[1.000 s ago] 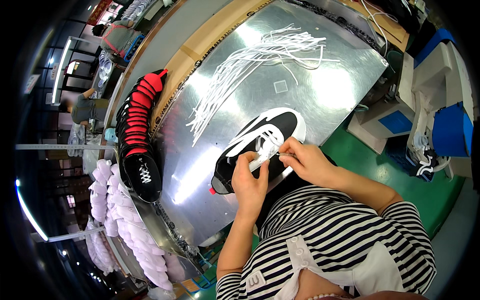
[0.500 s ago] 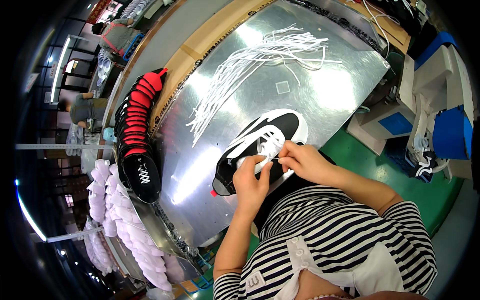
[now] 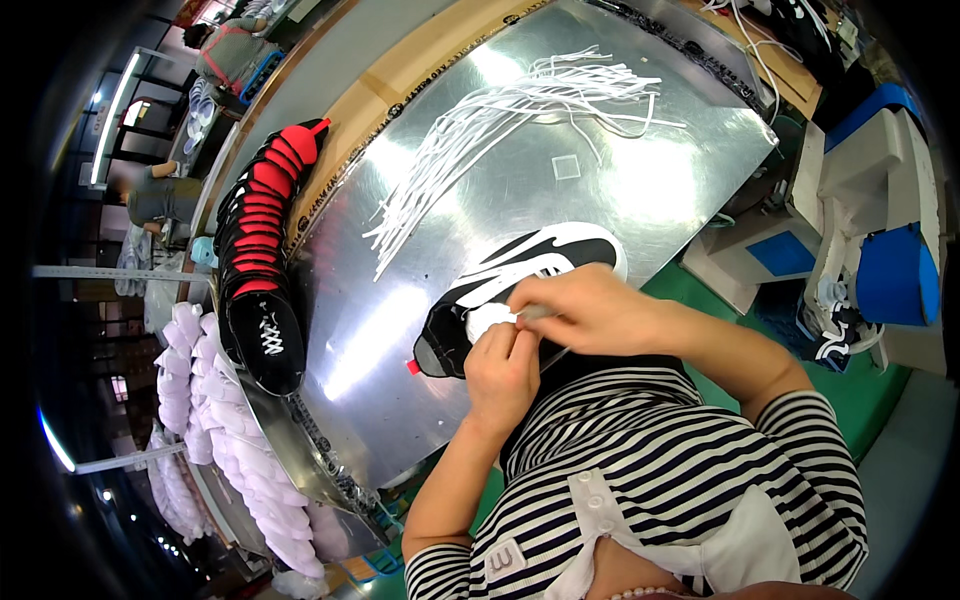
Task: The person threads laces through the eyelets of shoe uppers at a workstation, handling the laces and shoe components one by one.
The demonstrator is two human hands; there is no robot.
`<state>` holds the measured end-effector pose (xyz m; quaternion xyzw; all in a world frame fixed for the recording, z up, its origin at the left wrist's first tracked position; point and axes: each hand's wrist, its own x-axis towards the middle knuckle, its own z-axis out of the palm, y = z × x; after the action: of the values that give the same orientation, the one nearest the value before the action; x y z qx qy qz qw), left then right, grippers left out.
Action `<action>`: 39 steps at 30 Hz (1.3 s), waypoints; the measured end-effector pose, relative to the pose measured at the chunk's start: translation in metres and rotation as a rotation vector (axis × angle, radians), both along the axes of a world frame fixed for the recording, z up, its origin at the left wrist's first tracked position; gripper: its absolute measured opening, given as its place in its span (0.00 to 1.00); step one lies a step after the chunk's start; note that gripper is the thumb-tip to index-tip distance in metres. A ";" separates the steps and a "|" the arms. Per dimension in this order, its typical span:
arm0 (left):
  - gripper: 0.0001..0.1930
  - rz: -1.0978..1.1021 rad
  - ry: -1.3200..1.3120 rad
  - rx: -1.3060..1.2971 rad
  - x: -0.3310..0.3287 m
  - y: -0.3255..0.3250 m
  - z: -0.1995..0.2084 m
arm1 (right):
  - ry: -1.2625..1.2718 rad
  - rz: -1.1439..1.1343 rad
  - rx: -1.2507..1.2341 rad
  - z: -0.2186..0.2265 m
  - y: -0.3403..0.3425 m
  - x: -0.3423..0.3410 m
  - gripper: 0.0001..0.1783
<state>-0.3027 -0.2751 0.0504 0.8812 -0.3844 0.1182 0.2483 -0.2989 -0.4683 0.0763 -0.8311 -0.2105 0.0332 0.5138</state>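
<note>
A black and white shoe upper with a small red heel tab lies at the near edge of the metal table. My left hand is over its opening, thumb and fingers pinched. Against it, my right hand is closed too, its fingertips meeting the left ones. Between them a bit of white shoelace shows; most of it is hidden by my fingers. White material fills the shoe's opening beside my left fingers. The right hand covers much of the lacing.
Many loose white laces lie across the metal table. At left stands a row of nested black and red shoe uppers, with white padded pieces below. Grey and blue bins are at right. Two people work far left.
My right hand has moved left and slightly up to meet my left hand, now covering the shoe's lacing. The view has shifted slightly.
</note>
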 end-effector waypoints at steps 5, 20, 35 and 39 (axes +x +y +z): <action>0.08 -0.037 -0.071 -0.005 -0.006 0.015 0.001 | 0.086 0.111 -0.444 -0.006 0.005 0.020 0.12; 0.15 -0.188 -0.081 -0.158 -0.003 0.021 -0.010 | 0.397 0.039 0.014 -0.034 0.015 0.009 0.14; 0.34 0.365 0.796 -0.355 0.008 0.017 0.011 | 0.493 -0.193 0.554 -0.039 0.018 0.015 0.07; 0.22 0.521 0.421 -0.278 0.009 0.004 -0.005 | 0.502 -0.218 0.492 -0.038 0.025 0.022 0.06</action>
<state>-0.2937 -0.2708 0.0451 0.9126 -0.0676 0.0446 0.4009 -0.2766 -0.4432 0.0382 -0.6662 0.0102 0.1297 0.7343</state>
